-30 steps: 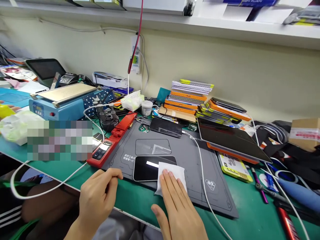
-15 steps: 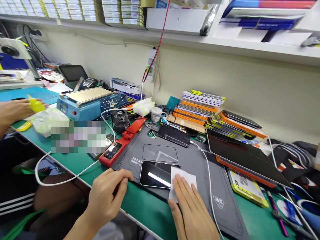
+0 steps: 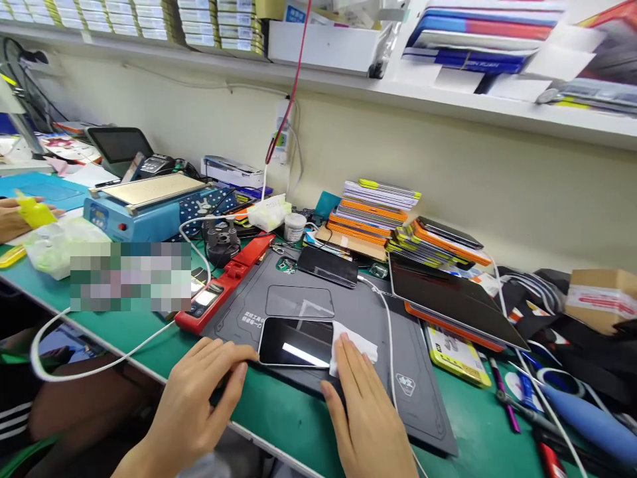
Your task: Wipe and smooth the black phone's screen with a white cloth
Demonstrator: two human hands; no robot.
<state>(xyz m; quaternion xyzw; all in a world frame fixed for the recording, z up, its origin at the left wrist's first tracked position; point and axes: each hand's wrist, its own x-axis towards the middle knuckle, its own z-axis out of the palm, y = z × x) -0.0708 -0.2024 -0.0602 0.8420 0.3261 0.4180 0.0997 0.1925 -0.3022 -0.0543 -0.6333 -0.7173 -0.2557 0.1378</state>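
A phone (image 3: 293,335) with a dark, glossy screen lies face up near the front of a grey work mat (image 3: 368,411). My left hand (image 3: 204,392) is beside its left end, fingers bent, thumb apart, the index fingertip touching the phone's edge. Over the right end, my right hand (image 3: 365,405) lies with long fingers flat on a white wipe (image 3: 365,342) and its thumb apart. The wipe covers that end and spreads onto the mat. Behind the phone is a clear rectangular sheet or printed outline (image 3: 299,302); I cannot tell which.
A second phone (image 3: 328,265) with a white cable (image 3: 388,318) lies behind. Left is a red device (image 3: 223,289); right, a dark flat panel (image 3: 452,299) on orange boxes. A blue heating machine (image 3: 134,212) stands farther left, near another person's hand (image 3: 14,219) and a yellow bottle (image 3: 34,211).
The view has turned right. My left index finger has come to the phone's edge. My right hand and the wipe have slid toward the phone's right end, showing more of the screen.
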